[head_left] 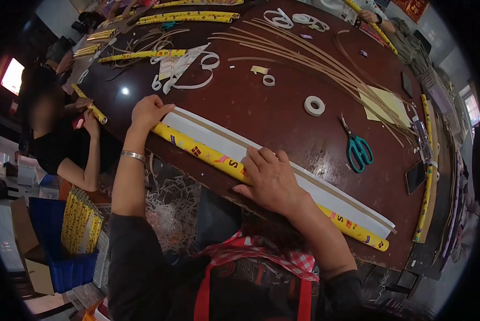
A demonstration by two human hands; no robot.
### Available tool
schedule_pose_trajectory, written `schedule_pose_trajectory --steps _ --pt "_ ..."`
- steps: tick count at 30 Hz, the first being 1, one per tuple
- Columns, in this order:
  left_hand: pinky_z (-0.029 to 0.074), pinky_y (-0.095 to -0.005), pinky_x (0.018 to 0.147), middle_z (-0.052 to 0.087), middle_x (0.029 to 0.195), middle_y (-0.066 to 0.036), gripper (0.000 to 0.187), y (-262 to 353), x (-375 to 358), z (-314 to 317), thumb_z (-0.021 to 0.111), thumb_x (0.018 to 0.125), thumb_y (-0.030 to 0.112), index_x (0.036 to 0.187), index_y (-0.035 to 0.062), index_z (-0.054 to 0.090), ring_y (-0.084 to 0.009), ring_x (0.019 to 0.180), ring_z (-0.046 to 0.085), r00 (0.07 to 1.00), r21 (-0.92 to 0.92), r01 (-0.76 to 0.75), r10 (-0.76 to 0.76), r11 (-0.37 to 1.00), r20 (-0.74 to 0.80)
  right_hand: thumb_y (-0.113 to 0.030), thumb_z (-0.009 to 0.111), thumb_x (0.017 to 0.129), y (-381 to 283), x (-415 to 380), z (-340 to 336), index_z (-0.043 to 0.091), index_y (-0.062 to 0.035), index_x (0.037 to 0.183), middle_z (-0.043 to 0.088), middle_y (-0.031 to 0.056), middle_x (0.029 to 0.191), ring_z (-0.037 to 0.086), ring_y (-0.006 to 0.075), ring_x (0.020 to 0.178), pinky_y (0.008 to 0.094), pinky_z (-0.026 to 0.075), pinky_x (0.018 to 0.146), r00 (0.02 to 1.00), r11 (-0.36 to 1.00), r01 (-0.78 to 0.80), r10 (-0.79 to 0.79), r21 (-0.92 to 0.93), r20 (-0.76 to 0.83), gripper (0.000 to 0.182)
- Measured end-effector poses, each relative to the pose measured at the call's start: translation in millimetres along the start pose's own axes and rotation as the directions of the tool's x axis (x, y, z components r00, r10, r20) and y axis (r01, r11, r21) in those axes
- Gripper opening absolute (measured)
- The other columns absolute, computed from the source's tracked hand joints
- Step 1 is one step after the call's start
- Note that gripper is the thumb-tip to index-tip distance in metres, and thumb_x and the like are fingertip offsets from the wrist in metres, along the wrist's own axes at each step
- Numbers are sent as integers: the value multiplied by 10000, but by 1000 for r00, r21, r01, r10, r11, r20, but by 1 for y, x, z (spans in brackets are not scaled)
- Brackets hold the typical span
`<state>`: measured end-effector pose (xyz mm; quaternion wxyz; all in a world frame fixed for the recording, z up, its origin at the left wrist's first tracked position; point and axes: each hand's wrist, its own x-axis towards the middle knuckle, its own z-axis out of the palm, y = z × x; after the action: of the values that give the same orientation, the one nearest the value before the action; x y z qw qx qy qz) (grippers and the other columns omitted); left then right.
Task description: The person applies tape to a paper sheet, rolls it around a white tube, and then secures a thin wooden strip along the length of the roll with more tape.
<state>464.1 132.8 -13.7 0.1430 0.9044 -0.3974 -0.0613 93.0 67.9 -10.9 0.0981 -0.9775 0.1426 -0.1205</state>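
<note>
A yellow patterned paper roll (197, 151) lies along the table's near edge, with a white flap (218, 140) of its sheet unrolled on the far side. A long brown strip (325, 184) runs along that flap. My left hand (150, 111) pinches the far left corner of the sheet and strip. Over the middle of the roll, my right hand (269, 179) is spread, its fingertips on the strip and flap and its thumb at the near side. Teal-handled scissors (357, 148) and a white tape roll (314, 106) lie beyond.
Brown strips (304, 56) cross the dark red table (208, 99). A phone (415, 176) lies at the right edge. A co-worker (42, 123) sits at the left holding a yellow roll; another person's hand (369, 16) is at the top right. A blue crate (69, 270) stands lower left.
</note>
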Motion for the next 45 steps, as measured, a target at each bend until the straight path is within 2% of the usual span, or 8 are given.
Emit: schedule_pose_trajectory --steps 6,8,10,12,14,26,30,45 --pt "523 -388 686 685 825 -113 385 4 -8 -11 750 789 445 820 69 671 -289 786 668 985 92 103 -89 990 -150 -497 678 814 -2 0 -2 619 -10 1087 602 132 1138 525 256 1066 411 391 874 1000 1000 6 -6 -5 -11 561" --pt "528 -395 718 688 967 -127 366 32 -36 -12 743 801 419 894 69 693 -292 844 673 926 -19 -159 143 987 -348 -498 677 815 -1 0 -2 622 -12 1078 603 124 1107 526 252 1055 405 390 867 1000 1000 -11 11 -1 5 555" --pt "512 -404 828 661 1121 -135 422 70 -80 -14 743 797 403 1024 51 696 -300 977 652 909 -152 -410 389 899 -152 -501 674 811 0 -1 0 627 -15 1066 594 110 1077 524 244 1032 392 388 848 999 1000 10 -11 -20 -41 551" --pt "457 -436 961 618 1236 -182 580 96 -114 0 750 790 421 1186 13 632 -346 1163 579 655 -79 -755 756 651 -22 -501 674 808 0 0 -1 629 -16 1068 592 109 1088 523 242 1029 391 387 842 1000 1000 8 -9 -15 -25 552" --pt "366 -516 1052 549 1353 -173 719 122 -142 8 747 782 463 1313 20 547 -343 1291 486 560 -73 -813 810 578 172 -502 674 804 0 0 1 630 -17 1069 590 108 1099 522 240 1025 389 386 835 1000 1000 7 -8 -13 -10 554" --pt "283 -600 1091 437 1465 -179 876 69 -113 -6 827 646 482 1344 46 526 -349 1358 406 815 213 -579 551 787 178 -471 705 785 0 -1 3 622 -19 1042 588 132 1149 523 263 1058 420 393 880 1000 1000 1 -1 -13 29 526" --pt "276 -600 1087 455 1446 -151 787 101 -142 11 835 657 375 1317 66 537 -334 1367 400 617 5 -780 767 626 175 -494 696 785 -1 -1 6 622 1 1067 600 139 1140 526 255 1056 413 386 885 1000 1000 -1 1 -3 2 574" --pt "301 -599 1058 563 1357 -131 566 105 -136 25 866 626 360 1003 49 582 -329 1304 491 651 -39 -748 744 662 149 -427 724 777 13 -89 -32 535 3 1138 580 187 1229 541 296 1114 446 404 907 985 985 -158 162 -73 53 592"
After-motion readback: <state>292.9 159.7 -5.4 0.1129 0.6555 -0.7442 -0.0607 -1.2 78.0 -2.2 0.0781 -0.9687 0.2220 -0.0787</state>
